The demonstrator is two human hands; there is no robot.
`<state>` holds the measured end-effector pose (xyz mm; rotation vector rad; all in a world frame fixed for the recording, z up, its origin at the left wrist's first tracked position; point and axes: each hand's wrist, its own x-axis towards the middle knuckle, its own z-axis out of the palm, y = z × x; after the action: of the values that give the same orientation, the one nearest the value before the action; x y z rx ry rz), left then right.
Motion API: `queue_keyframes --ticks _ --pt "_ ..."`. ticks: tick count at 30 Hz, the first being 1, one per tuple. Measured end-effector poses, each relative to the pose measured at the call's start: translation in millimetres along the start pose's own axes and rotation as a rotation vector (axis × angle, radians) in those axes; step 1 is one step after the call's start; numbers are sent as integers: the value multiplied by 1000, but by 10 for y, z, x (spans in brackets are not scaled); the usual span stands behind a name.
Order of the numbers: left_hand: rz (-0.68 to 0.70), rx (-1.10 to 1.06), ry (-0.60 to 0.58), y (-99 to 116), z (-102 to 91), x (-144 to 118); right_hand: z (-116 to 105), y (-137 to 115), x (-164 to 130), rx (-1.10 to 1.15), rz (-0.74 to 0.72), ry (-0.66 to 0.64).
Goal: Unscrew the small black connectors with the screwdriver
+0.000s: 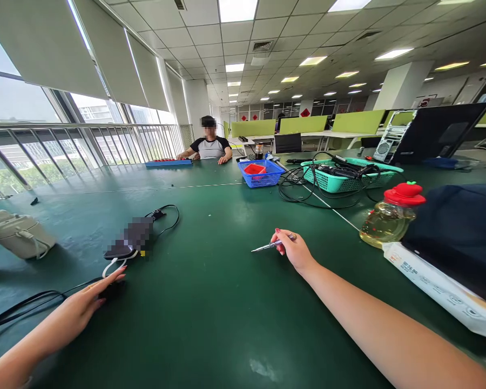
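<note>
My right hand [295,251] is closed around a slim, silvery pen [265,247]. The pen's tip points left and lies close to the green tabletop [210,302]. On the left, my left hand [81,308] is open with its fingers stretched out, palm edge toward the table. Its fingertips are beside a white cable [110,267] that runs to a dark, phone-like device [132,237], partly blurred out. Something dark lies under those fingers, and I cannot make out what it is.
Black cords [36,302] trail at the left, near a beige bag [20,235]. A blue basket [263,178], a green basket [336,183] of cables, a red-lidded bottle [389,219] and a white wipes pack [437,286] stand right. A person [210,146] sits across the table by a blue tray [168,163].
</note>
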<state>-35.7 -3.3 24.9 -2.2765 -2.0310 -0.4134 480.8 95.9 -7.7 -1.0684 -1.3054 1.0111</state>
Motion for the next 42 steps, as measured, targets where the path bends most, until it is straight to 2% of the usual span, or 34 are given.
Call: queue_keyframes --ticks 3,5,8,11,14,16,18,21,23,25,30,33,36,40,42 --pt "-38 -81 -57 7 -45 -9 3 6 9 12 2 -1" --pt "-91 -54 -53 43 -105 12 7 17 17 26 6 4" --pt "-82 -19 -36 284 -255 117 12 43 37 86 25 20" --pt "51 -88 -44 825 -383 318 5 59 67 176 54 49" --pt "251 -205 -116 1576 -330 594 -15 54 89 257 89 67" --pt "398 -276 -207 2082 -162 793 -34 42 96 300 102 73" --pt "483 -334 -249 2509 79 977 -55 32 97 340 99 101" --pt "518 -411 -214 2905 463 1177 -87 26 99 414 88 173" --pt "498 -457 -193 3002 667 1249 -104 28 105 456 95 195" --pt "472 -496 -193 3002 802 1279 -114 29 112 477 101 189" --pt "436 -626 -236 2891 899 1296 -92 4 84 414 56 151" --pt "379 -670 -224 2862 901 1322 -59 -43 7 272 -3 132" --pt "345 -607 -182 2853 897 1345 -30 -126 -110 73 -85 98" --pt "370 -539 -185 2837 897 1359 6 -278 -265 -247 -247 62" --pt "390 -533 -183 2829 908 1361 25 -342 -317 -391 -375 11"
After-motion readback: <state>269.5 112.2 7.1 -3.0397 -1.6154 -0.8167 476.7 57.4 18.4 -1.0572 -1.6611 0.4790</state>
